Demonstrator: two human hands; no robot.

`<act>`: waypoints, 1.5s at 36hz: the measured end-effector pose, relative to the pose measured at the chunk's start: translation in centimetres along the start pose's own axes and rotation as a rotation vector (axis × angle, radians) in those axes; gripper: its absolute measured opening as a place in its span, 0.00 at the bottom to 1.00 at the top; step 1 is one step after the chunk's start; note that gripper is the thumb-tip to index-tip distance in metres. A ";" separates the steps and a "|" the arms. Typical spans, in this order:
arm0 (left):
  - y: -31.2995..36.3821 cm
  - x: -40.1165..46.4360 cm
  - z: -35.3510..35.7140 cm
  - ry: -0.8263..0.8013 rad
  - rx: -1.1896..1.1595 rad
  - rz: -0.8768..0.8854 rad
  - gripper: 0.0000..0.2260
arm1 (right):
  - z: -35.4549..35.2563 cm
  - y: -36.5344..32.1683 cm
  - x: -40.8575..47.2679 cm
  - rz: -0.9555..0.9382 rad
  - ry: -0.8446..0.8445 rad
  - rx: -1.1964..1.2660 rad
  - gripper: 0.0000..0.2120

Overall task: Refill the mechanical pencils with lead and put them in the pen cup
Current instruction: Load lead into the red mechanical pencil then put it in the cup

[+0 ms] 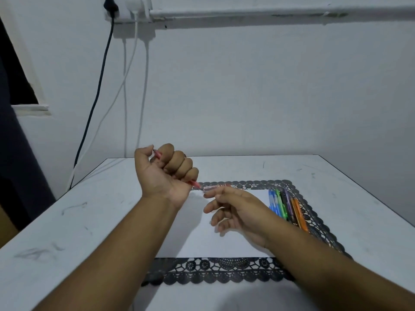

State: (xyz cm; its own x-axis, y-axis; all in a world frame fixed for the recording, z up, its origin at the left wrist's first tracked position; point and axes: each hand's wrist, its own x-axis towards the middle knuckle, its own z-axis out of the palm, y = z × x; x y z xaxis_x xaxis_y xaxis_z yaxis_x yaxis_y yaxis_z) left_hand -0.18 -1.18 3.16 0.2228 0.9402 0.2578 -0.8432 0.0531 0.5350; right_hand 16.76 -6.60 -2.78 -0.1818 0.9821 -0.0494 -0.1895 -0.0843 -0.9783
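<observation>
My left hand (pixel 167 169) grips a red mechanical pencil (pixel 195 184) in a fist above the table, its tip poking out near the thumb and its back end pointing right. My right hand (pixel 233 209) pinches a small clear lead case (pixel 211 188) between thumb and forefinger, held right against the pencil's back end. Several more mechanical pencils (pixel 287 207), blue, green, purple and orange, lie side by side on the right of the white paper (pixel 202 239). No pen cup is in view.
The paper lies on a black lace mat (pixel 224 269) on a white table (pixel 67 221). Behind the table is a white wall, with cables (pixel 143 90) hanging from a socket at the upper left.
</observation>
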 end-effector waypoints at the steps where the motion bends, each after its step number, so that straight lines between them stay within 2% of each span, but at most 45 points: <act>1: 0.0 -0.1 0.1 0.002 -0.002 0.004 0.16 | 0.0 0.0 0.0 0.005 -0.007 0.021 0.12; 6: -0.2 -0.2 0.0 0.011 -0.038 0.005 0.16 | 0.3 0.1 -0.1 0.019 -0.047 0.063 0.13; 23: 0.3 -0.4 0.2 -0.056 -0.042 0.036 0.16 | 0.4 0.2 -0.3 0.029 -0.033 0.047 0.15; 29: 0.8 -0.6 0.4 -0.150 0.025 -0.037 0.17 | 0.4 0.2 -0.3 0.032 -0.047 0.031 0.18; 34: 1.8 -0.4 1.2 -0.310 0.280 -0.047 0.16 | 0.2 0.3 -0.2 0.075 -0.017 -0.040 0.13; 40: 1.8 -0.6 0.9 -0.410 0.224 0.016 0.17 | 0.3 0.5 -0.1 0.095 -0.040 -0.048 0.13; 54: 1.1 -0.6 0.2 -0.278 0.054 -0.024 0.16 | 0.4 0.4 -0.3 0.092 -0.047 -0.039 0.14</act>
State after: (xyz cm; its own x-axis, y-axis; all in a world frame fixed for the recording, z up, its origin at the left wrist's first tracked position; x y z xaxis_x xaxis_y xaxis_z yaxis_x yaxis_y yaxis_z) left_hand -1.20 -1.76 3.75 0.3738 0.8102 0.4515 -0.8106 0.0488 0.5836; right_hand 16.33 -7.00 -3.03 -0.2418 0.9614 -0.1311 -0.1320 -0.1665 -0.9772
